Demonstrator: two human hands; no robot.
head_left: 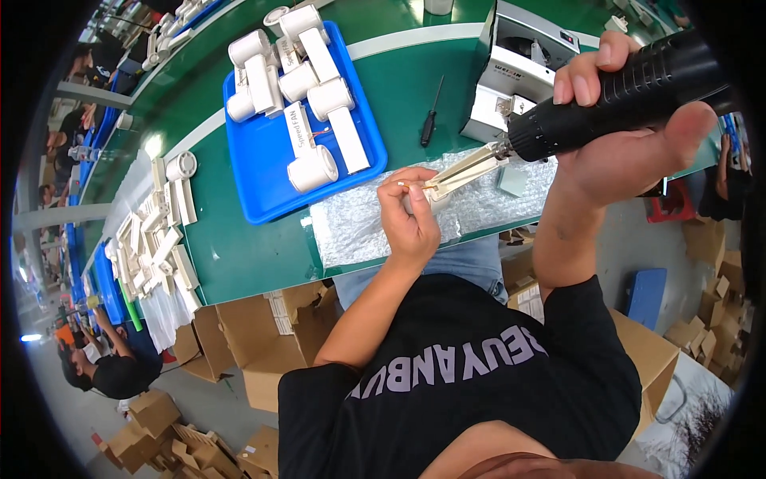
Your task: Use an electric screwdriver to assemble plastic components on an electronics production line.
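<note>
My right hand (610,160) is wrapped round a thick black electric screwdriver (630,89), which points down to the left. Its tip meets the far end of a long, open white plastic housing (465,171). My left hand (409,222) pinches the housing's near end, where a short orange-red wire shows by the fingers. Bubble wrap (351,231) lies under the work. Beyond it on the green table rests a small black hand screwdriver (430,124). The exact spot where the bit touches is hard to make out.
A blue tray (251,188) to the left holds several white round-headed assemblies. Farther left is a pile of white plastic parts (152,239). An open metal-cased machine (519,68) stands behind the work. Cardboard boxes (263,351) sit below the table edge. Other people (120,371) are off to the left.
</note>
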